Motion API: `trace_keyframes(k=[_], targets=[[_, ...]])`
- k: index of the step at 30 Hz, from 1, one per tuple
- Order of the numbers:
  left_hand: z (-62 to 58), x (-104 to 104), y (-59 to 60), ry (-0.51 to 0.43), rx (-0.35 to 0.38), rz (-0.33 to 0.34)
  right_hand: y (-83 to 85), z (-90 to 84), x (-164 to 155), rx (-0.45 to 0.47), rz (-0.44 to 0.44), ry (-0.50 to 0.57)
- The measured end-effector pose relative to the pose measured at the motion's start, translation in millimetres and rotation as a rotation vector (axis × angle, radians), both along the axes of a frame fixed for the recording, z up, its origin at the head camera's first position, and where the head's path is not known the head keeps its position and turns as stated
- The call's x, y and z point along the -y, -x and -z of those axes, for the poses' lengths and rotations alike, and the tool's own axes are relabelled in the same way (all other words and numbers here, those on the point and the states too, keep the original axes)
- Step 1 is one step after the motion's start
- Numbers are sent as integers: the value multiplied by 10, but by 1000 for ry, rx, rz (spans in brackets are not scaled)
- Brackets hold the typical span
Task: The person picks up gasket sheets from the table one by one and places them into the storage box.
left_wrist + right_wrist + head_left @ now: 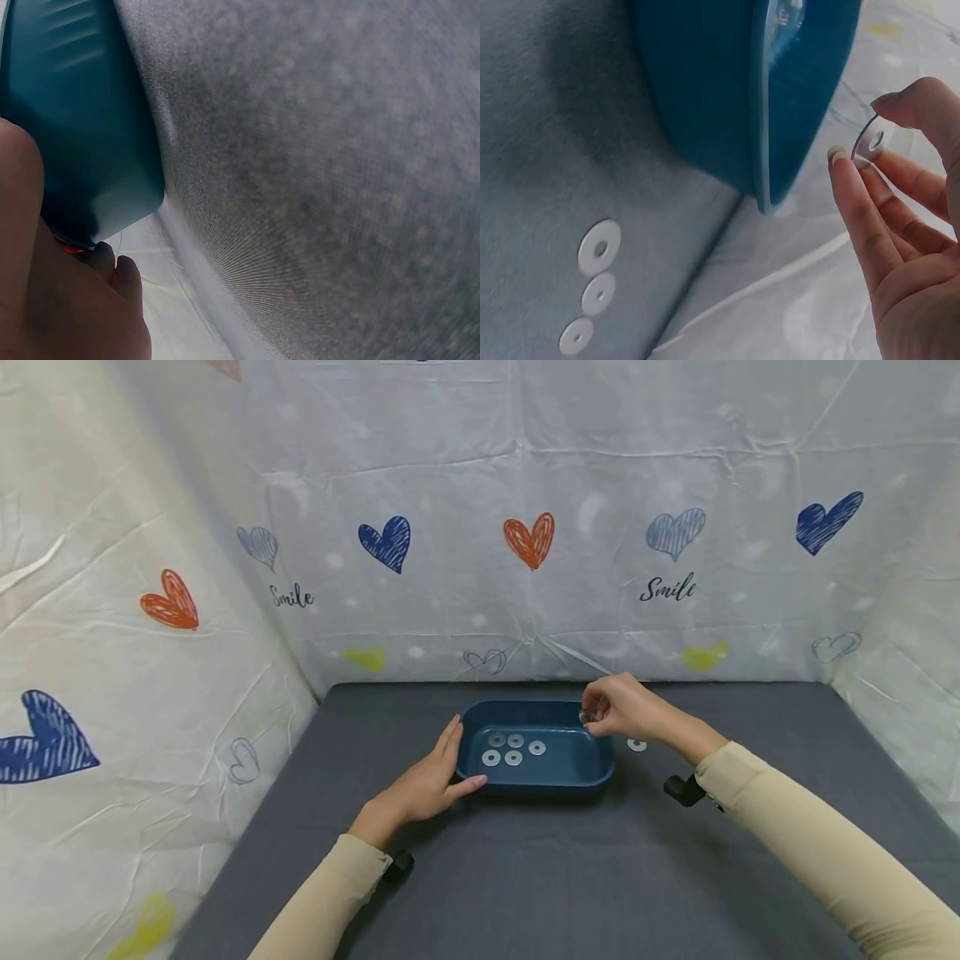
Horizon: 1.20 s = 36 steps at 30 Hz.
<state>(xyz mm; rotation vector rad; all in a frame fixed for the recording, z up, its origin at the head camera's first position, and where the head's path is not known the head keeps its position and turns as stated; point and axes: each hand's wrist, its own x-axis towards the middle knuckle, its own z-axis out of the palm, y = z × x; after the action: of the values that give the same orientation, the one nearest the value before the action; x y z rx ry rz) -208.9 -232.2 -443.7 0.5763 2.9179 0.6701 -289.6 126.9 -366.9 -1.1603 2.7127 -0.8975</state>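
A blue tray (573, 768) stands on the dark grey table, with several flat metal washers (491, 758) lying inside toward its left. My left hand (427, 783) rests against the tray's left end, fingers extended along the side and thumb near the front corner. At the right end, my right hand (628, 706) pinches a washer (866, 147) between thumb and fingertips. That washer is tilted on edge, above and close to the tray's rim. Three more washers (589, 253) lie in a row on the table beside the tray in the right wrist view; the head view shows only one, partly behind the right wrist.
The grey table (525, 877) meets a pale cloth backdrop (450, 610) printed with hearts just behind the tray. A similar cloth hangs along the left side. Dark wrist devices (682, 790) sit under both cuffs.
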Motion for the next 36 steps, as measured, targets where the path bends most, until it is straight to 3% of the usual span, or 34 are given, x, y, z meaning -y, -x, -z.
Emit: trace_keyframes(k=[22,29,36], targets=[[7,18,-6,17,-1,-6,321,123,579,38,-151,-135],[6,12,-13,15,3,-20,380,153,708,35,-206,-168],[0,7,-20,8,-1,-18,375,168,841,36,-288,-281]])
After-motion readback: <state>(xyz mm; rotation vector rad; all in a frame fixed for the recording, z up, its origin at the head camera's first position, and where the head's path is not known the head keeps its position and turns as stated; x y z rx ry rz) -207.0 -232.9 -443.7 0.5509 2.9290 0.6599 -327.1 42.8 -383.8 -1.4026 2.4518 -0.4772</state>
